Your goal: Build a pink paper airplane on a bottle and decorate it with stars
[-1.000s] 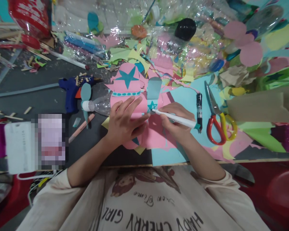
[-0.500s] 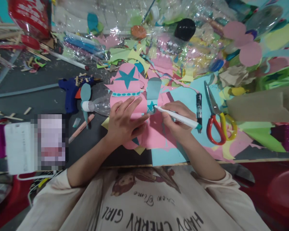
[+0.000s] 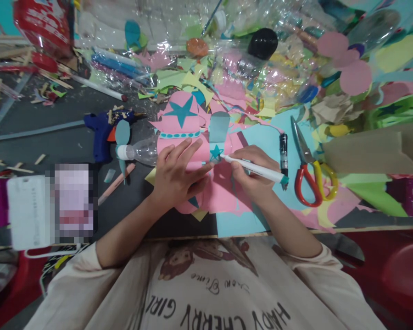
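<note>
A clear plastic bottle (image 3: 142, 151), wrapped in pink paper, lies on its side with its white cap to the left. My left hand (image 3: 179, 172) is curved over the wrap and holds the bottle, fingers somewhat apart. Pinched in my right hand (image 3: 253, 174) is a white marker (image 3: 258, 169) with a green end. Its tip touches the right side of a small teal star (image 3: 216, 151) on a light blue band around the bottle. Above the band sits a grey-blue paper piece (image 3: 219, 127). A larger teal star (image 3: 182, 112) decorates a pink paper part.
Scissors (image 3: 306, 169) and a black marker (image 3: 283, 156) lie right of my right hand. A blue glue gun (image 3: 101, 133) rests at left, near a phone (image 3: 74, 199). Paper scraps (image 3: 172, 78) and clear plastic bottles (image 3: 106, 23) crowd the back. A cardboard tube (image 3: 371, 149) lies far right.
The marker tip has shifted slightly down along the right side of the small star, and more teal line shows there. My left hand and the bottle have stayed in place.
</note>
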